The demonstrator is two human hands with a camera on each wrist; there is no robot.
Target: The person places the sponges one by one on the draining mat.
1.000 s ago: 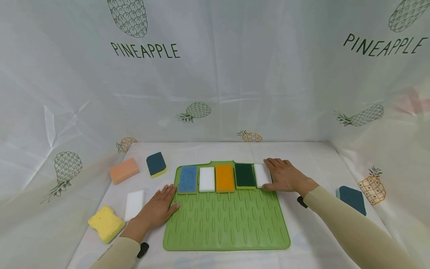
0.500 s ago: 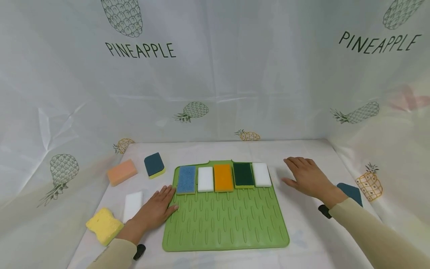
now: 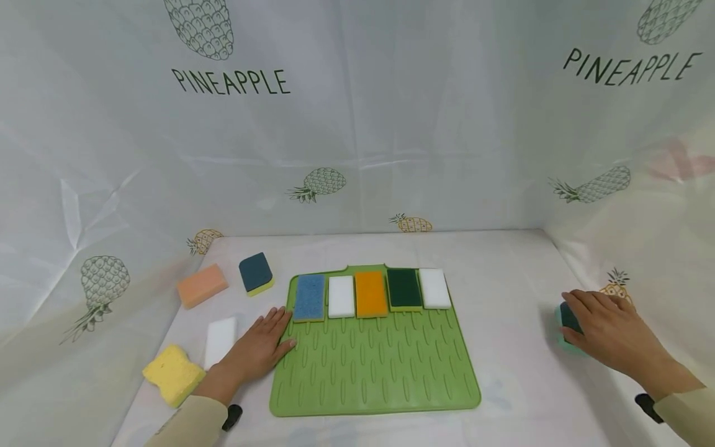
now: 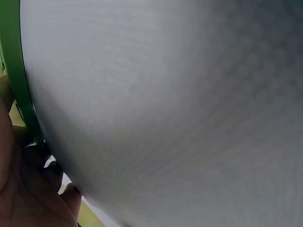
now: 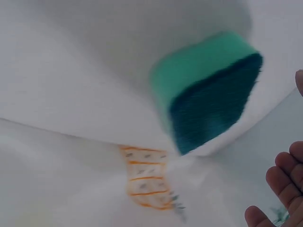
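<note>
While my left hand (image 3: 257,347) lies flat, fingers extended, at the left edge of the green ridged mat (image 3: 380,372), my right hand (image 3: 609,329) hovers over the teal sponge with the dark scouring face (image 5: 213,94), fingers spread and holding nothing! That sponge sits on the white tablecloth (image 3: 519,385), well right of the mat and its row of five sponges (image 3: 371,295).

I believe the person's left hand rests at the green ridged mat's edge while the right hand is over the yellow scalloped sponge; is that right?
Not quite: the right hand is over the dark-faced teal block sponge, not the yellow one, as the head view shows.
</note>
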